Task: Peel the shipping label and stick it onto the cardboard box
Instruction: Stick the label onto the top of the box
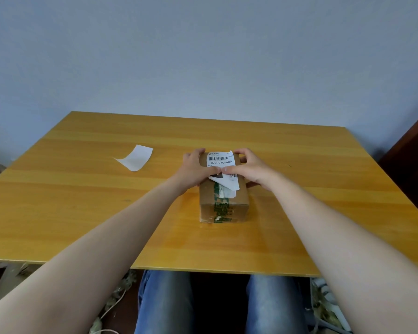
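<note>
White barcoded shipping label (221, 160), near end loose, atop taped cardboard box (227, 206)

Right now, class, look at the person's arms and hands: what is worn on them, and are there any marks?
The left forearm and right forearm are bare; no sleeve reaches into view. The left hand and right hand wear no gloves, and no watch, bracelet or ring shows. No markings are visible. Blue jeans cover the legs.
</note>
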Tool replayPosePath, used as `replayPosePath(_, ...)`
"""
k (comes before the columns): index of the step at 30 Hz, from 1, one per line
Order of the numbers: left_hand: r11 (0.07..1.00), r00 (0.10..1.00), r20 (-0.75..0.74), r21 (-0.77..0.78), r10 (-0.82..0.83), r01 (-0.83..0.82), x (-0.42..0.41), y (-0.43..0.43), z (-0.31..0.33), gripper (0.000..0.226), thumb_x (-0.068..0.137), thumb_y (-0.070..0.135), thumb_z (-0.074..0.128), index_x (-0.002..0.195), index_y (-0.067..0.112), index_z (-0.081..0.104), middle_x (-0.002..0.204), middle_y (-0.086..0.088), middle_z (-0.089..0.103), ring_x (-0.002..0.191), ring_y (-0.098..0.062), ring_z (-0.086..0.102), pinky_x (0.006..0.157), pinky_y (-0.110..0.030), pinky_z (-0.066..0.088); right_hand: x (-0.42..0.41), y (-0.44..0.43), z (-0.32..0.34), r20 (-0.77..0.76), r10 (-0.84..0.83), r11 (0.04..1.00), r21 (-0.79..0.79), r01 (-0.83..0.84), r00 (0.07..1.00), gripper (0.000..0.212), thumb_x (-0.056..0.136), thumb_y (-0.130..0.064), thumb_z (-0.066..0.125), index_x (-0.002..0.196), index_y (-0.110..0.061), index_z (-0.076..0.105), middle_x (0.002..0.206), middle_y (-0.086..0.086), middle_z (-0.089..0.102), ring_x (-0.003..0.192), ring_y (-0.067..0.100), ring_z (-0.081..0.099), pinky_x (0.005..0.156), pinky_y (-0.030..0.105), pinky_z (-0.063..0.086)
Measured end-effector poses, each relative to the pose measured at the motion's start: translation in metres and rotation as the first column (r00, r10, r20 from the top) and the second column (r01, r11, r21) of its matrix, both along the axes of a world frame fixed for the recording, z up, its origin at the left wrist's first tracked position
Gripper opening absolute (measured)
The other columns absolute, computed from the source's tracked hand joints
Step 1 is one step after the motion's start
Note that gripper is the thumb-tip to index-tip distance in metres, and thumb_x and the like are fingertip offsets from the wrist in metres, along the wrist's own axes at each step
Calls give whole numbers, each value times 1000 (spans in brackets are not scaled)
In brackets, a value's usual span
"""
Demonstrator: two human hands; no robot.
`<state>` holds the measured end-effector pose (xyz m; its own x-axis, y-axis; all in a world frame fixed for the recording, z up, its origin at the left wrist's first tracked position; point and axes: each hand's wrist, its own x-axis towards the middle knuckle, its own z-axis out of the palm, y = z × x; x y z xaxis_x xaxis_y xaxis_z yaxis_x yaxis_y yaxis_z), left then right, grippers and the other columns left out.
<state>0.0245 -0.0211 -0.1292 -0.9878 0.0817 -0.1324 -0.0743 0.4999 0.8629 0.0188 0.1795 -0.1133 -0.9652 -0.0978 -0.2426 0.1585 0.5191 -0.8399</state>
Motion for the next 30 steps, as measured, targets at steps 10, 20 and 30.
replayPosePath(10, 998, 998, 8, 35, 56, -56, -5, 2, 1, 75, 88, 36, 82, 151, 22, 45, 147, -4, 41, 121, -23, 57, 65, -27, 54, -5, -2, -4, -4, -47, 999, -4, 47, 999, 78, 80, -43, 88, 143, -26, 47, 122, 0, 59, 96, 11, 65, 66, 32, 50)
replayPosePath(20, 990, 993, 51, 85, 107, -111, -18, 6, -5, 65, 84, 38, 85, 135, 15, 53, 133, -8, 61, 114, -24, 67, 63, -27, 49, -7, -6, -3, 68, -148, 989, -16, 150, 987, 56, 86, -48, 81, 129, -23, 54, 98, -8, 67, 84, 9, 63, 61, 30, 46)
replayPosePath(30, 987, 988, 92, 87, 126, -134, -24, 8, -5, 51, 83, 47, 81, 117, 16, 59, 111, -5, 73, 102, -23, 71, 69, -34, 53, -9, -11, -2, 69, -174, 985, 0, 174, 982, 47, 85, -57, 77, 111, -22, 61, 100, -1, 74, 82, 20, 67, 61, 32, 50)
